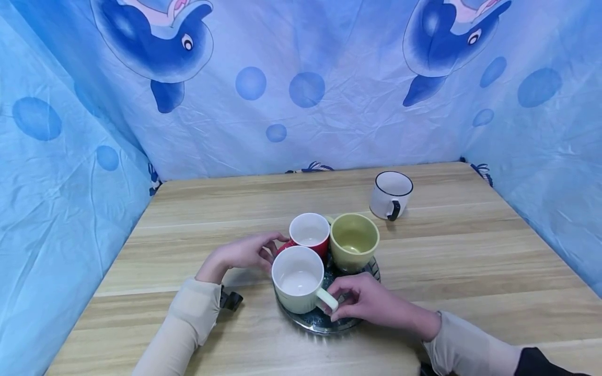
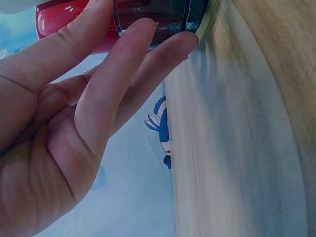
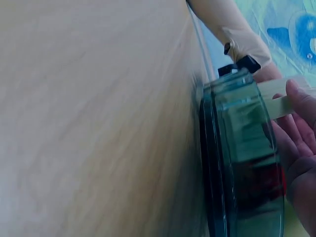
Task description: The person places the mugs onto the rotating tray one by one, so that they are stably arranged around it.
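Observation:
Three mugs stand close together on a round glass tray: a pale green mug in front, a red mug with a white inside behind it, and a yellow-green mug at the right. My right hand pinches the pale green mug's handle between thumb and fingers, low over the tray's right side. On the other side my left hand has its fingers loosely extended beside the red mug's handle. In the left wrist view, its fingertips meet the tray's glass edge.
A white mug with a black rim and black handle stands farther back, right of the tray. The wooden table ends at blue cloth walls printed with dolphins. A black strap piece sits at the left wrist.

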Available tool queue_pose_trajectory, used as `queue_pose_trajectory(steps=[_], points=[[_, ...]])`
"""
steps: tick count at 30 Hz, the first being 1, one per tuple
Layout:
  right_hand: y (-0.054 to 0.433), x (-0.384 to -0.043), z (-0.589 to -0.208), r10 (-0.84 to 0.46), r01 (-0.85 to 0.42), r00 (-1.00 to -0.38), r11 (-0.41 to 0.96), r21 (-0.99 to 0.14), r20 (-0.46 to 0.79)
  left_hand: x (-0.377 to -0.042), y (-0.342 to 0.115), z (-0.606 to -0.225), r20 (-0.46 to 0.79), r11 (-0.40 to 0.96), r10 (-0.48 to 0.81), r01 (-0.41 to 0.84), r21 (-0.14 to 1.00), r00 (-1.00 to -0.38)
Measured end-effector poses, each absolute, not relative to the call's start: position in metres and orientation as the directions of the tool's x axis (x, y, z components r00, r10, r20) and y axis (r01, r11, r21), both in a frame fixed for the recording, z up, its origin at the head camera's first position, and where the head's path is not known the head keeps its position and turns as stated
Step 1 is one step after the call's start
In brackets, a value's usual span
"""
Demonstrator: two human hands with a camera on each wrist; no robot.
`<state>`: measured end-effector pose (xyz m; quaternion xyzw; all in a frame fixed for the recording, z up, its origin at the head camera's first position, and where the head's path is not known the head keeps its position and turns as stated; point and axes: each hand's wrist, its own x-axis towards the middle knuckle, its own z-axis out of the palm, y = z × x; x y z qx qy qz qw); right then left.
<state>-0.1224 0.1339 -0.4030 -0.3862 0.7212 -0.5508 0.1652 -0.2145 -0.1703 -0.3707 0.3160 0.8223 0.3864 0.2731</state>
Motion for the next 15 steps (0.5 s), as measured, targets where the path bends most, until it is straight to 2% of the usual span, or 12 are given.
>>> queue_pose_trajectory(steps=[15], points=[[0.1238,-0.1117,-0.3967,-0.751,-0.295,-0.653,0.135,-0.946,0.097,-0.2142,-0.1717,-0.3705,-0.202,0.49,0.735,0.3,0.818,-0.647]])
